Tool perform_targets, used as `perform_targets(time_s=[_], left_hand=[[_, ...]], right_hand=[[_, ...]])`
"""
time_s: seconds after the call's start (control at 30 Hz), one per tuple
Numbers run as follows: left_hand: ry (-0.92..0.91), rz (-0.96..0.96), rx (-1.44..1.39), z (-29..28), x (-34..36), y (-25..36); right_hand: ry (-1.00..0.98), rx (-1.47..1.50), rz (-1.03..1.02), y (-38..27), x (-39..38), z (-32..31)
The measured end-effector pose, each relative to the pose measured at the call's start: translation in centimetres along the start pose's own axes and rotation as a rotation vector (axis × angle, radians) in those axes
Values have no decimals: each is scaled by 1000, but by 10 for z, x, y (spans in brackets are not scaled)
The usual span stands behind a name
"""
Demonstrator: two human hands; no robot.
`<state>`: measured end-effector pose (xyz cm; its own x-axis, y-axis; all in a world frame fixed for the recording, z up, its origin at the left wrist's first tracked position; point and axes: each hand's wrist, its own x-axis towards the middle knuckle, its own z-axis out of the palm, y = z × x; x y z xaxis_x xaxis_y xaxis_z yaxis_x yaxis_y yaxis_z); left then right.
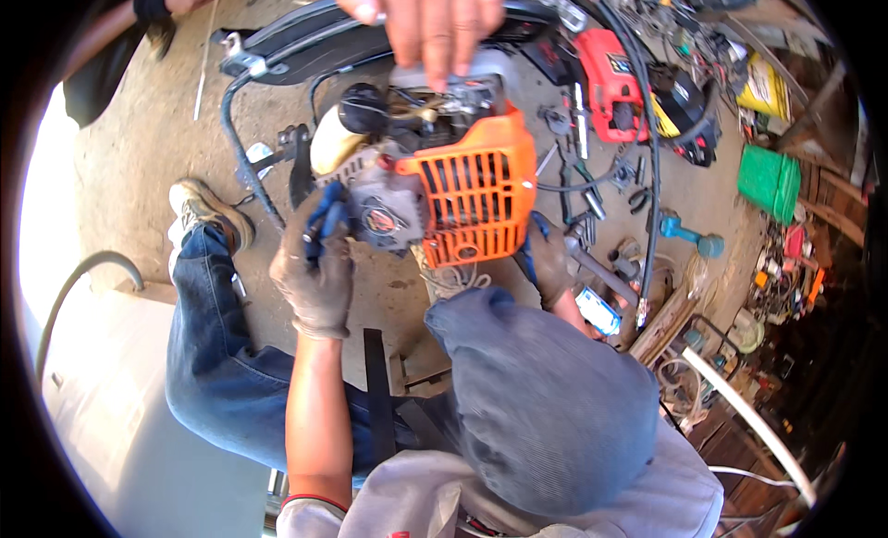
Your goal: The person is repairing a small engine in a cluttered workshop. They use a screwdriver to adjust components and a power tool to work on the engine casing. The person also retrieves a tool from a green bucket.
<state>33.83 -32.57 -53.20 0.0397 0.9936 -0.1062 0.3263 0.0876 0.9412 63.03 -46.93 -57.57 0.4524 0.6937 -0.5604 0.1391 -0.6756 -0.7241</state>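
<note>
A small engine (381,212) with a slotted orange cover (476,194) and a pale tank stands in front of me. My left hand (317,265), in a grey and blue glove, curls against its left lower side. My right hand (552,256), gloved too, is closed around the cover's lower right edge; part of its fingers is hidden behind the cover. A grey-blue cloth cap (555,399) blocks much of the right forearm. Another person's bare hand (430,24) reaches over the engine's top from the far side, blurred by motion.
A black padded frame (314,40) surrounds the engine's far side. Right of it lie a red tool case (608,85), wrenches and sockets, a blue tool (689,233) and a green container (770,184). A pale panel (120,381) stands at left. Another person's arm (116,24) shows far left.
</note>
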Motion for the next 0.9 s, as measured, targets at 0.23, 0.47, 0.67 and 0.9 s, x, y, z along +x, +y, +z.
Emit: perform_targets(time_s=[0.23, 0.47, 0.67, 0.9], left_hand=[[-27, 154, -246, 4, -4, 62], [-821, 693, 577, 53, 7, 154], [-1066, 751, 871, 93, 6, 177], [-737, 316, 682, 32, 8, 177]], right_hand=[[120, 242, -156, -47, -49, -23], [-67, 407, -727, -129, -67, -31], [194, 131, -713, -98, -68, -36], [47, 678, 18, 41, -51, -75]])
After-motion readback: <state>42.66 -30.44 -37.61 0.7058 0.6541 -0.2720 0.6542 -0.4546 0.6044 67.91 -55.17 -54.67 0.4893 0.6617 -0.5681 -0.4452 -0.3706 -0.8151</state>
